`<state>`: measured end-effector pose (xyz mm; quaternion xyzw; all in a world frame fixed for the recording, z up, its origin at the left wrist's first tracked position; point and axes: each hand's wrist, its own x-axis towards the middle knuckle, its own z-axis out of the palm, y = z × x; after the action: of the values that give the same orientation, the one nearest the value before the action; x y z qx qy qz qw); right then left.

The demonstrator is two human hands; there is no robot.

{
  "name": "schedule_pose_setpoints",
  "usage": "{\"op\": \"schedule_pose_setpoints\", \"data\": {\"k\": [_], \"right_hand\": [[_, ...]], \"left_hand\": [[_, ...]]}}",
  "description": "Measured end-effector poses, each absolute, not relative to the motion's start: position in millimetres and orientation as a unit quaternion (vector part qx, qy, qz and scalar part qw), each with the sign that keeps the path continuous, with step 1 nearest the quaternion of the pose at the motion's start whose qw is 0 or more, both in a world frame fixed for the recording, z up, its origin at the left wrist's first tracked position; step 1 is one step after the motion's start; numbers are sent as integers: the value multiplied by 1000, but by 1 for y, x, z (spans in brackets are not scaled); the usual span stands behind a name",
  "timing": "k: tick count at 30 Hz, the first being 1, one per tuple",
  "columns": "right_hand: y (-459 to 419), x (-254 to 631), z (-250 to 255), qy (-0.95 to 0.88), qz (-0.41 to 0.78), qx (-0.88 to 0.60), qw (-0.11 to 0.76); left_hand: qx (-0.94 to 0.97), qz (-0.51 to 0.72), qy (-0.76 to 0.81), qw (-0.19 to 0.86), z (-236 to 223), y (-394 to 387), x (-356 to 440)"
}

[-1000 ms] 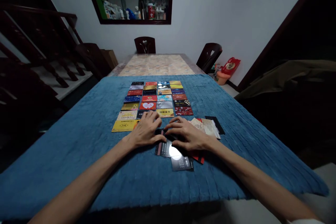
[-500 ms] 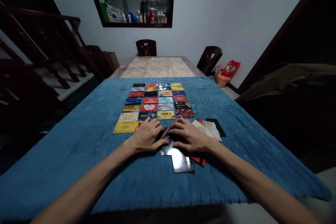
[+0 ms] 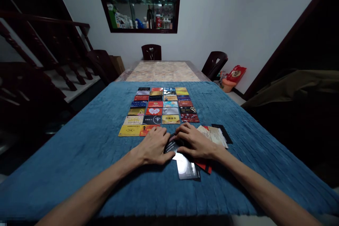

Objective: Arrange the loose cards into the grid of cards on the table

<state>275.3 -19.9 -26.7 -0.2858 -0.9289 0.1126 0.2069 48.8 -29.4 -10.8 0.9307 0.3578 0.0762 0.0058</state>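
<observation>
Several dark plastic cards lie loosely overlapped on the blue cloth in front of me. My left hand (image 3: 156,146) is curled at their left edge, its thumb on a black card (image 3: 172,146). From the right, my right hand (image 3: 196,143) bends over the same cards, thumb and fingers on them and hiding part of the heap. Below the hands a shiny dark card (image 3: 187,171) and a red card (image 3: 204,166) stick out. Beyond the fingers, colourful cards stand in a neat grid; a yellow card (image 3: 129,130) and an orange card (image 3: 146,130) form its nearest row.
Beside my right wrist lie a cream card (image 3: 217,136) and a black card (image 3: 224,134), partly overlapping others. The blue cloth (image 3: 87,141) covers the near table; its marble-patterned top (image 3: 161,70) shows beyond. Dark chairs (image 3: 151,52) stand around the far end.
My left hand has pushed the black card slightly right, toward my right hand. The orange card at the grid's near row is more uncovered now. The view has tilted up a little.
</observation>
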Motion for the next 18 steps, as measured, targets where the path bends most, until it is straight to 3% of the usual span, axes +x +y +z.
{"op": "schedule_pose_setpoints", "data": {"k": [11,18], "right_hand": [[-20,274,-27,-927,119,-297,196],[-20,275,-26,-929,117,-288,201]], "left_hand": [[925,71,371,32,-7,-37,51],[936,70,345,-9,-9,-37,51]]}}
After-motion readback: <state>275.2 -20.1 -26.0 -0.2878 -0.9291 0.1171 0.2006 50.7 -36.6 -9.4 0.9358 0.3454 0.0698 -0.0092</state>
